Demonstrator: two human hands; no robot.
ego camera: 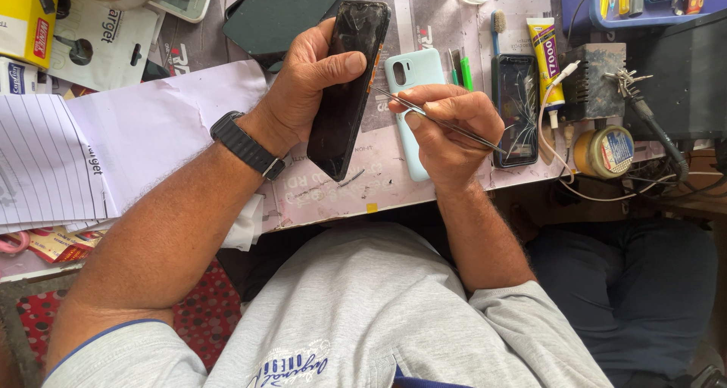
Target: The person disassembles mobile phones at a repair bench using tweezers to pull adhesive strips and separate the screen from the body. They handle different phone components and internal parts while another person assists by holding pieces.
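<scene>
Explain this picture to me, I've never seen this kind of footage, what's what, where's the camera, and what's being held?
There is no machine here, only a person's two bare hands. The single camera sits on their head and looks down, so you see their grey shirt, both arms and a cluttered workbench.

The left hand, with a black wristwatch, grips a black phone tilted on edge. The right hand pinches thin metal tweezers, whose tip meets the phone's side.

On the bench lie a pale blue phone cover, a phone with cracked glass, a glue tube, a round tin and lined paper.
</scene>
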